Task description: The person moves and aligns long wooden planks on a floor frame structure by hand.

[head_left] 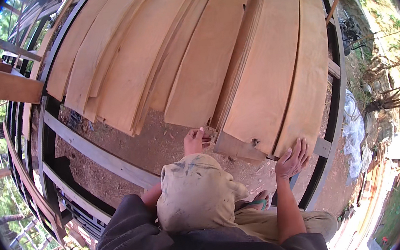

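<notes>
Several long, thin, pale wood veneer sheets [187, 53] lie side by side, overlapping, on a dark metal rack frame [337, 105]. My left hand [193, 141] has its fingers curled at the lower end of one sheet [204, 75], at its corner. My right hand [292, 159] rests flat with fingers spread on the lower end of the rightmost sheet [309, 74]. A short loose piece of wood [236, 148] lies between the hands under the sheet ends. A stained beige cloth [195, 196] covers the lower middle and hides part of my left arm.
A grey crossbar [101, 157] runs diagonally under the sheets above bare brown dirt [163, 143]. More rack rails curve off at the left [46, 190]. White plastic sheeting [354, 128] and grass lie beyond the right rail. A foot in a green sandal [261, 201] rests below.
</notes>
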A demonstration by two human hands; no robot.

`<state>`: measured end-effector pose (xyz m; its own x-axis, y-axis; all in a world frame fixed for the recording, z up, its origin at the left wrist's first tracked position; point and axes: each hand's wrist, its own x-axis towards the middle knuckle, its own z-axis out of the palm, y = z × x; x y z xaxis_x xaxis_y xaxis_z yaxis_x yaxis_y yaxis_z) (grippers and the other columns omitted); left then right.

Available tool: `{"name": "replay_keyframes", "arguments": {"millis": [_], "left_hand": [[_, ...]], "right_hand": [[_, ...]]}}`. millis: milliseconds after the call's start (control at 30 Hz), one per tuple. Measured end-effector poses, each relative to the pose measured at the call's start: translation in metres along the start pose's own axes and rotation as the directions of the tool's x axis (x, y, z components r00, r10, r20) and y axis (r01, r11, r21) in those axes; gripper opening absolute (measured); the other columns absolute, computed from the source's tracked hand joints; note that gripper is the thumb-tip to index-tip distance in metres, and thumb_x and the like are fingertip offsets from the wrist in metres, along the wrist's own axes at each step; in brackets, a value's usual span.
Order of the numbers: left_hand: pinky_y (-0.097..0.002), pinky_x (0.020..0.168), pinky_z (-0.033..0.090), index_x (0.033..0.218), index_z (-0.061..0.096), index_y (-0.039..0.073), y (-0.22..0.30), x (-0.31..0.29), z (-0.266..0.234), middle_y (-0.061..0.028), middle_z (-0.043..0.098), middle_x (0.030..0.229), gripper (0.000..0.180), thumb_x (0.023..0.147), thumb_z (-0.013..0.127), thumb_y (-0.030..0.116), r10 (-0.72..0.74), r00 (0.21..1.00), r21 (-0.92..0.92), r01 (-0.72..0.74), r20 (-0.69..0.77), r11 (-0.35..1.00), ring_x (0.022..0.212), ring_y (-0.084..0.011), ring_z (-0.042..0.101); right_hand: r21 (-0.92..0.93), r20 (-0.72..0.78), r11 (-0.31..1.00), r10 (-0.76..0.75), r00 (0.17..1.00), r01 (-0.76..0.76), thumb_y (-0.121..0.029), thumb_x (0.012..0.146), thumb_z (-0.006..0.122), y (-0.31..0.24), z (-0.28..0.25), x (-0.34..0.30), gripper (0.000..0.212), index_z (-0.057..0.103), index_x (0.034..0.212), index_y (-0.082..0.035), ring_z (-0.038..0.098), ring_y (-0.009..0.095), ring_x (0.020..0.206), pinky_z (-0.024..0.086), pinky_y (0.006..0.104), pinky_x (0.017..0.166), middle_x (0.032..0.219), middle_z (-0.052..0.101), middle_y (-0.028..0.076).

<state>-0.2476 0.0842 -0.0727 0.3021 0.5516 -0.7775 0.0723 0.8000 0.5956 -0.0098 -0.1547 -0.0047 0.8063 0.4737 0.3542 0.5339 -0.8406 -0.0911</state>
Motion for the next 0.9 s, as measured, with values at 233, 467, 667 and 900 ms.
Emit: {"name": "replay_keyframes", "arguments": {"millis": [233, 467, 667, 900], "left_hand": [[-0.0523, 0.097, 0.054, 0.141, 0.041, 0.002, 0.033, 0.042, -0.034, -0.0197, 0.061, 0.126, 0.063, 0.097, 0.069, 0.037, -0.037, 0.984, -0.462, -0.047, -0.172, 0.885, 0.116, -0.0383, 0.063], [-0.0556, 0.094, 0.057, 0.137, 0.043, -0.002, 0.037, 0.034, -0.033, -0.0203, 0.060, 0.128, 0.058, 0.097, 0.069, 0.031, 0.000, 0.973, -0.425, -0.100, -0.229, 0.900, 0.115, -0.0392, 0.063], [-0.0440, 0.078, 0.064, 0.126, 0.052, -0.002, 0.068, -0.033, -0.050, -0.0184, 0.066, 0.119, 0.043, 0.097, 0.068, 0.025, 0.043, 0.996, -0.456, -0.071, -0.072, 0.887, 0.103, -0.0323, 0.071], [-0.0369, 0.083, 0.062, 0.132, 0.053, -0.003, 0.091, -0.089, 0.022, -0.0192, 0.070, 0.116, 0.043, 0.099, 0.065, 0.021, -0.015, 0.857, -0.128, 0.095, 0.514, 0.987, 0.103, -0.0277, 0.073]], "right_hand": [[0.019, 0.015, 1.000, -0.007, 1.000, 0.007, -0.035, 0.101, 0.041, -0.003, 0.001, 0.002, 0.052, 0.052, 0.145, -0.010, 0.035, 0.032, 0.148, 0.016, 0.0566, 0.119, 0.156, 0.045, 0.010], [-0.006, 0.032, 1.000, 0.010, 0.999, -0.010, -0.034, 0.099, 0.045, 0.005, 0.000, 0.006, 0.051, 0.052, 0.144, -0.010, 0.034, 0.032, 0.148, 0.014, 0.0568, 0.120, 0.156, 0.045, 0.010], [0.042, 0.071, 0.998, 0.043, 0.997, -0.046, -0.029, 0.097, 0.054, -0.007, -0.010, 0.012, 0.048, 0.055, 0.140, -0.008, 0.039, 0.035, 0.144, 0.018, 0.0590, 0.119, 0.153, 0.047, 0.011], [0.756, 0.306, 0.575, 0.111, 0.945, -0.313, -0.027, 0.104, 0.052, -0.071, -0.025, 0.062, 0.049, 0.046, 0.146, -0.001, 0.045, 0.030, 0.138, 0.034, 0.0408, 0.113, 0.146, 0.052, 0.016]]}}
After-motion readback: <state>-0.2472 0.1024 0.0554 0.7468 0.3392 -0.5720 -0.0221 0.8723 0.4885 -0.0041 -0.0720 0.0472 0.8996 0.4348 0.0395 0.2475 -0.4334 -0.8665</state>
